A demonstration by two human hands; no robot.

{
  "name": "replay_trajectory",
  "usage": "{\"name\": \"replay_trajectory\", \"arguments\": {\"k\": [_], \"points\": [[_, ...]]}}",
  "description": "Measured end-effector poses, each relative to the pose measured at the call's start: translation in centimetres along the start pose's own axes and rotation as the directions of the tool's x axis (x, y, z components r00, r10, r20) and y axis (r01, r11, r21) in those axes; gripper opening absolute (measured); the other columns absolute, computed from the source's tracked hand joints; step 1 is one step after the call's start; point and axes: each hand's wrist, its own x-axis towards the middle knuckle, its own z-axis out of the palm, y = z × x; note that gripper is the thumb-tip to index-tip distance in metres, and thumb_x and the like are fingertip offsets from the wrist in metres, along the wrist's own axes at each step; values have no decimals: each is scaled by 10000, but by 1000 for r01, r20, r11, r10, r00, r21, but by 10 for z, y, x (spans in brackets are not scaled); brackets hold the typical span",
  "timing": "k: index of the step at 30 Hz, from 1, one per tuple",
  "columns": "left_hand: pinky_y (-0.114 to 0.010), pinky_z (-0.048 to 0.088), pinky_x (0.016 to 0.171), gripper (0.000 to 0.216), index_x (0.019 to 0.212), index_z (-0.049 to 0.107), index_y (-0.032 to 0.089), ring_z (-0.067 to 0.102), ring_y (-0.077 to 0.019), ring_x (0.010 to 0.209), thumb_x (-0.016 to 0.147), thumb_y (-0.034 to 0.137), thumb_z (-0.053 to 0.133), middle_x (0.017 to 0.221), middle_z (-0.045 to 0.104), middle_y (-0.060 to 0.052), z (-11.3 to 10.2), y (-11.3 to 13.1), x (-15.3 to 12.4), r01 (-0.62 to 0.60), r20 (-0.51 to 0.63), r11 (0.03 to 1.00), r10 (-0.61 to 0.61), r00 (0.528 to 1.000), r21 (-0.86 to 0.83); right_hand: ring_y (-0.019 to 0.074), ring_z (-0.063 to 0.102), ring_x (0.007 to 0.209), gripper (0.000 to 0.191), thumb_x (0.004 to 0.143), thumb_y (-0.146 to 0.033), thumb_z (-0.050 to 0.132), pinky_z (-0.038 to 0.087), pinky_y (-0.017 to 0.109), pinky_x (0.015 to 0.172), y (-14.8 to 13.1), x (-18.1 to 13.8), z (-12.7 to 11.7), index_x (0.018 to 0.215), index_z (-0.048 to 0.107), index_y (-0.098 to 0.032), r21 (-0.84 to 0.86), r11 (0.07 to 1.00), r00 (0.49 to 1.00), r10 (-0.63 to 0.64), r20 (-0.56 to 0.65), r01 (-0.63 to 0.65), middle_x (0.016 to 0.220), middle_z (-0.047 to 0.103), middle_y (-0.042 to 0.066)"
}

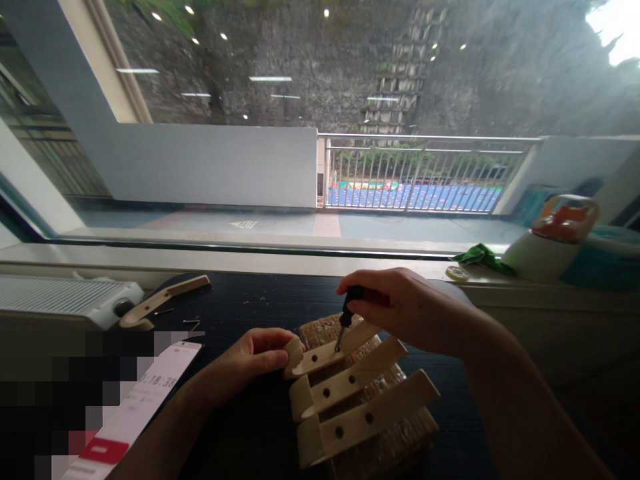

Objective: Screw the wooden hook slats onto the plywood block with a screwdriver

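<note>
A wooden assembly [357, 400] of three parallel slats with holes lies on a woven base on the dark table [250, 427]. My right hand [400, 303] is closed round the black handle of a small screwdriver [346, 321], whose tip sits on the farthest slat [327, 353]. My left hand [250, 363] is wrapped round the rounded left end of that same slat, thumb pressed on it.
A loose wooden piece [163, 300] lies at the table's far left with small metal screws [193, 323] near it. A phone [135, 407] showing a timer lies at the front left. A white radiator [65, 297], a green cloth [483, 257] and a white-and-orange container [555, 237] line the windowsill.
</note>
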Motion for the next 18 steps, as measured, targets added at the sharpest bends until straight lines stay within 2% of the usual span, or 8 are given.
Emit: {"name": "replay_trajectory", "arguments": {"k": [7,13,18], "points": [[-276,396,743,346,898,684,142,552,-195,782,672,404,705,809,659,-43,0,0,1,-9,8,1000,9,1000,12,72,442,517,184,798,-337,533,279,217,486,-2,2,5,880,632,-206,-19,1000,1000,8,-17,-9,611,552,-30],[-274,392,752,320,884,687,145,547,-193,794,685,396,693,837,656,-40,0,0,0,-25,15,999,24,1000,22,75,415,534,206,809,-391,518,262,225,493,-6,3,11,885,605,-220,-32,999,1000,-9,-17,8,630,548,-34],[-277,388,748,333,898,681,141,543,-191,791,675,387,705,833,649,-42,0,0,-1,-7,-5,1000,7,1000,15,66,427,544,178,807,-279,512,287,217,525,-9,3,12,953,607,-238,25,998,998,-53,25,52,655,558,-44]]}}
